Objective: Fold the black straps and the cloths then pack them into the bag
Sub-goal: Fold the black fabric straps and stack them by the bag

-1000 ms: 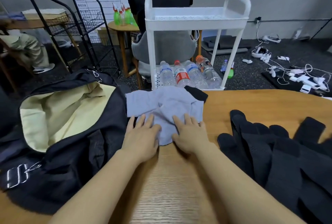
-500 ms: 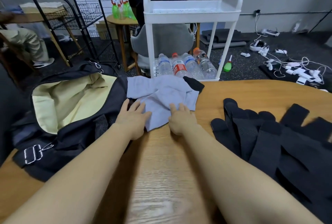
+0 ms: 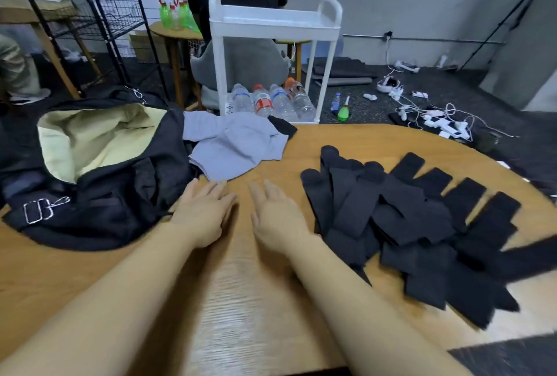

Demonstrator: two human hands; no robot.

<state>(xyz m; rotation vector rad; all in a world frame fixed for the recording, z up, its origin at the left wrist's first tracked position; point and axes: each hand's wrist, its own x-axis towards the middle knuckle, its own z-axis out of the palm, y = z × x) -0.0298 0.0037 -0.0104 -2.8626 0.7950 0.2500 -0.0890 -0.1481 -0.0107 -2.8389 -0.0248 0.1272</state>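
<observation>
Both of my hands have come back off the grey cloth (image 3: 238, 149) since a moment ago, when they lay flat on its near edge; now they rest on the bare wooden table (image 3: 346, 140) just short of it. My left hand (image 3: 202, 212) lies palm down with straight fingers, holding nothing, and my right hand (image 3: 275, 215) lies the same way beside it, also holding nothing. Taking the cloth as the landmark: it lies rumpled and unfolded straight ahead of both hands, its long side running left to right, with a small black piece (image 3: 283, 128) peeking out at its far right corner. To the cloth's left, touching it, sits the black bag (image 3: 99, 194), open, showing a pale yellow lining. To the cloth's right and nearer to me, a fanned pile of black straps (image 3: 407, 218) spreads out, their long axes pointing away from me and rightward. My right hand is just beside that pile and much the nearer to it, so I judge the straps fall to that hand.
</observation>
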